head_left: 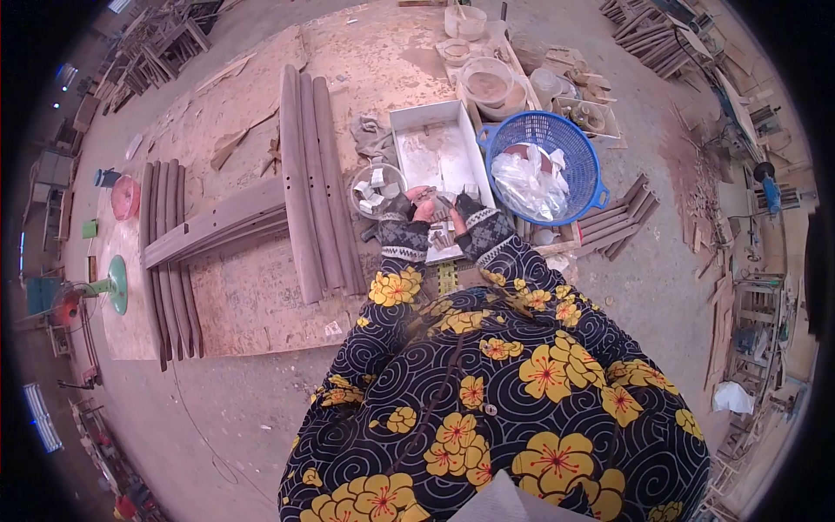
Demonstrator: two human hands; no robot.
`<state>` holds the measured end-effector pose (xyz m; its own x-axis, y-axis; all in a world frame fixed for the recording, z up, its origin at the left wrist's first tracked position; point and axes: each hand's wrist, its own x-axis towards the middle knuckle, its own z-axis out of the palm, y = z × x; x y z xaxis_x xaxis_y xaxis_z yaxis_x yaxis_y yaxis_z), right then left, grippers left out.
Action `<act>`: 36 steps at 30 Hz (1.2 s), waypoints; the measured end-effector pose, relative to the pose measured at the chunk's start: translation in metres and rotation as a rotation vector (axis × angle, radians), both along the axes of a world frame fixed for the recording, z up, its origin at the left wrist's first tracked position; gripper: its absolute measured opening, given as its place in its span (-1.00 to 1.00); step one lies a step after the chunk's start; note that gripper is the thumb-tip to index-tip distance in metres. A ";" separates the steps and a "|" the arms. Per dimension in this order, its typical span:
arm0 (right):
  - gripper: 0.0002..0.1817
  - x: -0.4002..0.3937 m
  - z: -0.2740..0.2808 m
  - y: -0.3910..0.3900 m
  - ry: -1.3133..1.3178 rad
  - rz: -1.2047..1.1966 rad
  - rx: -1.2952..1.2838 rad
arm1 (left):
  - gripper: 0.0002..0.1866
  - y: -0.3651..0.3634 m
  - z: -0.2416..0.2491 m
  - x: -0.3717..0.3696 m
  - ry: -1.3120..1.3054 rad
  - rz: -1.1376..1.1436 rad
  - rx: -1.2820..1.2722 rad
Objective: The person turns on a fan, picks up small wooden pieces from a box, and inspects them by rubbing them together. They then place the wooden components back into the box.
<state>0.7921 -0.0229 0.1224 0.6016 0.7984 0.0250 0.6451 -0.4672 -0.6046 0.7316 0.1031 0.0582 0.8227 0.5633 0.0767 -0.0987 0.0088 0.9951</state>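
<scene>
My left hand (421,206) and my right hand (459,215), in patterned knit gloves with bare fingertips, are close together over the near end of a white tray (479,163). The fingers of both are curled inward around something small and greyish that I cannot make out. Small grey-brown pieces (442,237) lie in the tray just below my hands. To the left of my left hand stands a round tub (355,193) with white and grey pieces in it. A blue plastic basket (584,148) holding clear plastic bags (532,183) is at the right of the tray.
Long brown wooden parts (311,191) lie on the worktable (243,322) at left, some stacked crosswise. A grey cloth (370,135) sits behind the round tub. Buckets (489,83) stand at the back, and angled wooden pieces (622,217) lie right of the basket.
</scene>
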 end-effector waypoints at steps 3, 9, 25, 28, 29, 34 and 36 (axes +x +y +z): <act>-0.63 0.011 -0.073 0.001 -0.037 -0.053 0.161 | -0.73 0.000 -0.016 0.004 -0.030 0.031 -0.032; -0.66 0.019 -0.091 -0.014 -0.093 -0.140 -0.005 | -0.70 0.015 -0.004 0.018 -0.066 0.023 -0.379; -0.67 0.011 -0.108 -0.109 -0.067 -0.445 0.004 | -0.55 0.046 -0.105 0.048 0.123 0.054 -0.084; -0.67 0.018 -0.109 -0.128 -0.082 -0.531 0.054 | -0.63 0.061 -0.048 0.021 0.047 0.268 0.192; -0.67 0.025 -0.109 -0.135 -0.096 -0.565 0.069 | -0.63 0.070 -0.038 0.016 0.051 0.319 0.170; -0.66 0.103 -0.081 -0.163 -0.274 -0.577 -0.144 | -0.65 0.101 -0.034 -0.004 0.119 0.408 0.196; -0.64 0.134 -0.055 -0.164 -0.266 -0.495 -0.337 | -0.65 0.101 -0.029 -0.007 0.126 0.396 0.197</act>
